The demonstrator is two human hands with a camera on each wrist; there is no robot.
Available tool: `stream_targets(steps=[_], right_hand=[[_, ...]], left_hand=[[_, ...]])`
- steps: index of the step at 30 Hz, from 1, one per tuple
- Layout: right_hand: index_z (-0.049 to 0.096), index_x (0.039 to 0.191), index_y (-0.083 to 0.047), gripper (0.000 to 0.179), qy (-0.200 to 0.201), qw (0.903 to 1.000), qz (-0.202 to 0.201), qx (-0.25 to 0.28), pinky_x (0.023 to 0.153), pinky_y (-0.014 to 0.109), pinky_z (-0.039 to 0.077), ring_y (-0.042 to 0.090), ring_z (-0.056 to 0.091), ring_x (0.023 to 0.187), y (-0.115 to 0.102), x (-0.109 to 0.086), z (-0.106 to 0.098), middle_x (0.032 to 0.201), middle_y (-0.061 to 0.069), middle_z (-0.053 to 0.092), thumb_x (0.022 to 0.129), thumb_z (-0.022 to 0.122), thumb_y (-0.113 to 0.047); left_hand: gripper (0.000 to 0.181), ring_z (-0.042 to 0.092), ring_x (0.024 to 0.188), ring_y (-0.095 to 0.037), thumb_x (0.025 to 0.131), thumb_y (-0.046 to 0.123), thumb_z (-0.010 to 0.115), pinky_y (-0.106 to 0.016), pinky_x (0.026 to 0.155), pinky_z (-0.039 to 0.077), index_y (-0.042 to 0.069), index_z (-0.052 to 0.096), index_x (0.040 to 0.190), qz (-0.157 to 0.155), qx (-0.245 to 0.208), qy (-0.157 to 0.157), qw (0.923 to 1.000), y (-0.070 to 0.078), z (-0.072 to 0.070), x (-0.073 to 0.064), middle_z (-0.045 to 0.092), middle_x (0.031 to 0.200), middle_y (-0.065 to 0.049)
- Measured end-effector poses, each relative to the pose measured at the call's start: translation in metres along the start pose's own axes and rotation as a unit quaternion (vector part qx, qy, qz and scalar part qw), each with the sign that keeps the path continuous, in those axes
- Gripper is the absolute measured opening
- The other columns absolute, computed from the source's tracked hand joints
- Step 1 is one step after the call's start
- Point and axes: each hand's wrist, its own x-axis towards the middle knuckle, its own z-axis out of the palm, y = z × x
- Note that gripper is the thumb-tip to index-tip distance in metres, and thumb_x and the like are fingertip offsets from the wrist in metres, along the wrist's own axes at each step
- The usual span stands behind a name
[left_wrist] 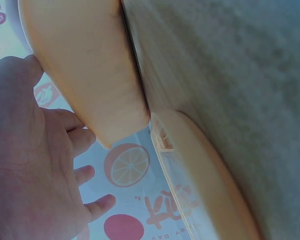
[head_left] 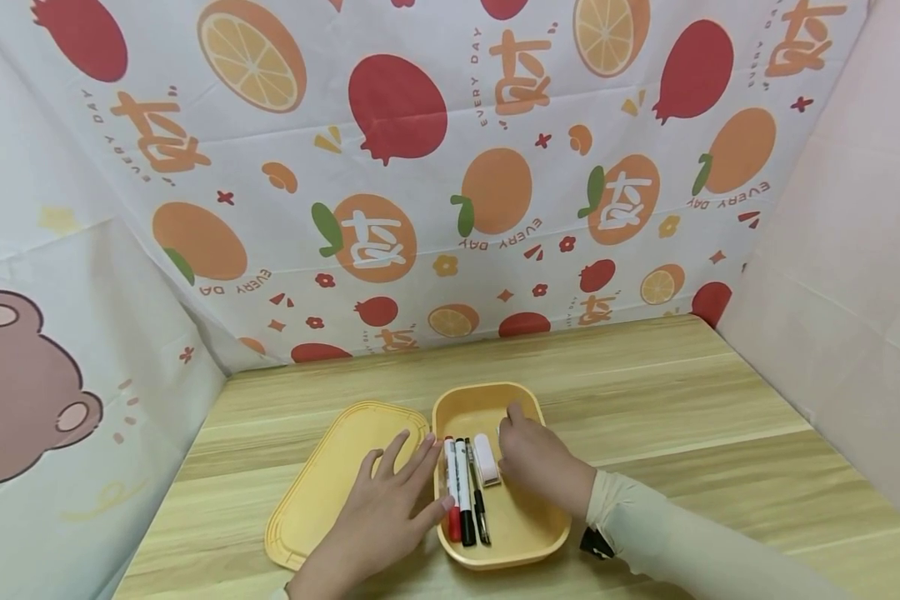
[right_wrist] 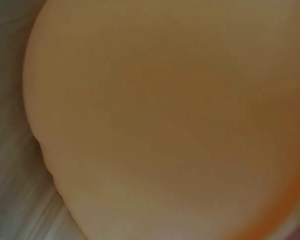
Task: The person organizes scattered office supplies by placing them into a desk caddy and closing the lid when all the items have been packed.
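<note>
A yellow plastic box (head_left: 521, 557) stands on the table. Along its left side lie a red marker (head_left: 453, 525), a black marker (head_left: 466, 527) and a black pen (head_left: 480, 508), with a small pale pink stapler (head_left: 486, 458) to their right. My left hand (head_left: 382, 508) has its fingers spread, with thumb and fingertips at the box's left rim; the left wrist view shows them against the box wall (left_wrist: 85, 65). Inside the right part of the box, my right hand (head_left: 536, 458) has curled fingers, and the edge of a small white object (head_left: 499, 430) shows at them, mostly hidden.
The yellow lid (head_left: 322, 483) lies left of the box, partly under my left hand in the head view. A wood-grain table (head_left: 645, 392) extends to a fruit-print cloth (head_left: 435, 208) at the back. Pale cloths hang at both sides. The box wall (right_wrist: 165, 125) fills the right wrist view.
</note>
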Motion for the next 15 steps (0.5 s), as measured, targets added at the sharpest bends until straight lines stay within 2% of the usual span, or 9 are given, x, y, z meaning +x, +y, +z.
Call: stream_targets(steps=[6,10,15], right_hand=[[0.064,0.085,0.005,0.025,-0.052,0.9983,0.014,-0.021,0.044,0.027,0.044,0.016,0.049,0.058,-0.0023,-0.0020,0.0018,0.096,0.014,0.048,0.083,0.080,-0.014],[0.064,0.085,0.005,0.025,-0.049,0.9985,0.008,-0.022,0.046,0.028,0.046,0.016,0.050,0.059,-0.0027,-0.0027,0.0007,0.093,0.013,0.049,0.084,0.079,-0.015],[0.065,0.090,0.006,0.028,-0.027,0.9992,0.000,-0.029,0.048,0.028,0.045,0.016,0.048,0.059,-0.0009,-0.0021,0.0015,0.092,0.012,0.049,0.088,0.076,-0.019]], left_hand=[[0.070,0.019,0.155,-0.032,0.101,0.060,0.045,-0.058,0.117,0.021,0.020,0.036,0.158,0.002,-0.003,0.001,1.0000,0.0008,-0.0012,-0.0001,0.035,0.164,0.002],[0.071,0.020,0.154,-0.033,0.101,0.062,0.042,-0.058,0.117,0.021,0.019,0.036,0.158,0.003,-0.003,0.001,1.0000,0.0007,-0.0018,-0.0001,0.035,0.164,0.002],[0.071,0.019,0.155,-0.032,0.101,0.062,0.042,-0.058,0.117,0.022,0.020,0.035,0.158,-0.002,-0.009,-0.004,1.0000,0.0010,-0.0022,-0.0004,0.033,0.164,0.002]])
